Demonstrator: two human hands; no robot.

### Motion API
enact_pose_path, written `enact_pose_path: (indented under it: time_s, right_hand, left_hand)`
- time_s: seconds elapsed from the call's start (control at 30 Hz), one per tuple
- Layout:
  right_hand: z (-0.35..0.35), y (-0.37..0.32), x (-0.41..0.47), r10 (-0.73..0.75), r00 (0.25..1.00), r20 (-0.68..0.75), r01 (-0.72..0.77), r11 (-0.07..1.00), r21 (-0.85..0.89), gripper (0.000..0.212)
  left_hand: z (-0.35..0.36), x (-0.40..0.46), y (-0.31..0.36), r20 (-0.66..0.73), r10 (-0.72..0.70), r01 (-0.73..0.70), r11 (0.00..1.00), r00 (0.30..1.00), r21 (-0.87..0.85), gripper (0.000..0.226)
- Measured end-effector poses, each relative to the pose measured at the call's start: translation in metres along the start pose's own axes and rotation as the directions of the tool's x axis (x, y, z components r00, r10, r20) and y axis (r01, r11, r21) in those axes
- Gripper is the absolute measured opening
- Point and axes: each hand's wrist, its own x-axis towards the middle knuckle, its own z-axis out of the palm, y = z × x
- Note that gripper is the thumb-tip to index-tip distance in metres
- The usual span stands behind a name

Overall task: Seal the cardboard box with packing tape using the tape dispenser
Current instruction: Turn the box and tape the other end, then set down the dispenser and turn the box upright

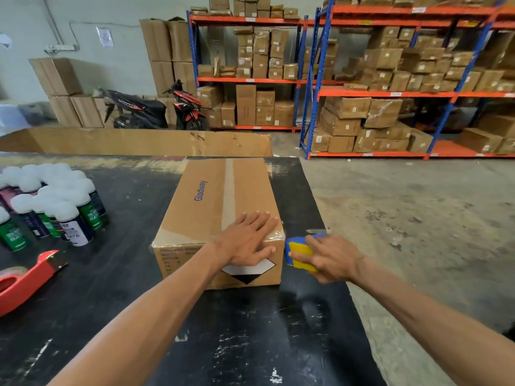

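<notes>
A closed cardboard box [211, 201] marked "Glodway" lies on the black table [250, 330]. A strip of clear tape runs along its top seam, and more tape crosses its near top edge. My left hand [248, 240] lies flat, fingers spread, on the box's near right corner, pressing the tape there. My right hand [331, 260] grips a blue and yellow tape dispenser [299, 253] just right of the box, against its right side. The dispenser's metal blade points away from me.
A red tape dispenser [25, 274] lies at the table's left edge. Several spray cans with white caps [53, 201] stand left of the box. A long open carton [139, 142] sits behind the table. Shelves of boxes [390, 79] and a motorbike [156, 110] stand beyond the concrete floor.
</notes>
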Motion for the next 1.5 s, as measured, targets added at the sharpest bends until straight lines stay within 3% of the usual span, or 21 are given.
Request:
enact_pose_path:
  time_s: [0.1,0.2,0.43,0.57,0.7,0.83,1.0,1.13,1.23,1.5]
  right_hand:
    - [0.008,-0.010,0.004,0.044,0.999,0.029,-0.044,0.999,0.002,0.059]
    - [0.008,-0.011,0.003,0.112,0.994,0.020,-0.112,0.993,0.024,0.047]
    - [0.007,-0.015,-0.008,0.156,0.988,0.001,-0.156,0.987,0.027,0.058]
    - [-0.012,-0.020,-0.016,0.297,0.954,0.048,-0.299,0.952,0.062,0.057]
    - [-0.016,-0.021,-0.021,0.457,0.875,0.163,-0.485,0.814,0.320,0.055]
    - [-0.020,-0.027,-0.019,0.583,0.773,0.249,-0.627,0.645,0.437,0.055]
    - [-0.012,-0.037,-0.014,0.606,0.693,0.391,-0.652,0.296,0.698,0.059]
    - [0.010,-0.053,-0.003,0.554,0.623,0.552,-0.663,-0.002,0.749,0.048]
    - [0.025,-0.070,0.007,0.509,0.595,0.622,-0.712,-0.025,0.702,0.044]
    - [0.045,-0.053,-0.029,0.628,0.436,0.645,-0.871,0.114,0.477,0.051]
  left_hand:
    - [-0.007,0.013,0.039,-0.085,-0.236,0.227,0.969,0.968,-0.102,0.080]
    - [-0.005,0.036,0.076,-0.091,-0.500,0.480,0.859,0.861,-0.178,0.067]
    - [-0.010,0.054,0.080,0.070,-0.599,0.602,0.785,0.798,-0.147,0.068]
    - [-0.016,0.059,0.081,0.117,-0.690,0.696,0.682,0.714,-0.225,0.079]
    - [-0.018,0.059,0.072,0.182,-0.650,0.675,0.706,0.738,-0.213,0.079]
    - [-0.012,0.047,0.054,0.221,-0.578,0.616,0.765,0.785,-0.187,0.078]
    - [-0.013,0.019,0.021,0.257,-0.497,0.543,0.826,0.829,-0.152,0.074]
    - [-0.011,-0.001,0.007,0.218,-0.468,0.501,0.856,0.856,-0.126,0.070]
    - [-0.011,-0.005,0.007,0.189,-0.468,0.492,0.865,0.863,-0.103,0.069]
    - [-0.010,-0.005,0.007,0.193,-0.454,0.477,0.874,0.870,-0.095,0.069]
